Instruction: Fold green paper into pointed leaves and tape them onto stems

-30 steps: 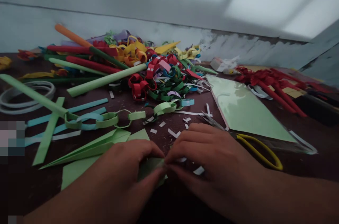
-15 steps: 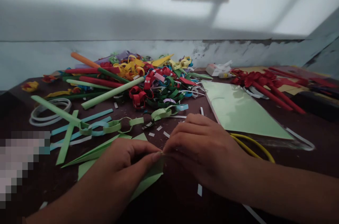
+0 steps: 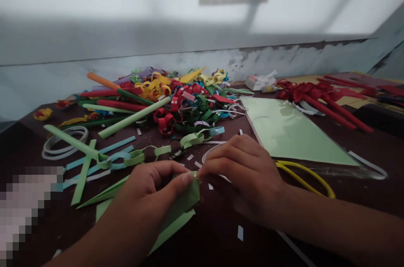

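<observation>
My left hand (image 3: 148, 199) is closed in a pinch, thumb on top, on a folded piece of light green paper (image 3: 191, 198). Close beside its fingertips, my right hand (image 3: 243, 174) is closed at the paper's upper corner. A thin white strip (image 3: 205, 156) curves out from the right fingers; their tips partly hide where it starts. Under the left hand lies more green paper (image 3: 176, 230), with a pointed folded green piece (image 3: 102, 193) to its left. Behind the hands stretches a green and blue paper chain (image 3: 134, 157).
A heap of colourful paper chains and rolled tubes (image 3: 135, 119) covers the back. White tape rings (image 3: 65, 142) lie left. Green sheets in a plastic sleeve (image 3: 293, 132), yellow scissor handles (image 3: 306, 176) and red paper flowers (image 3: 315, 94) lie right. White scraps (image 3: 240, 233) are scattered about.
The green paper has come up between my fingertips and shows more of its face. A curved white strip now shows by my right fingers. The view has tilted slightly.
</observation>
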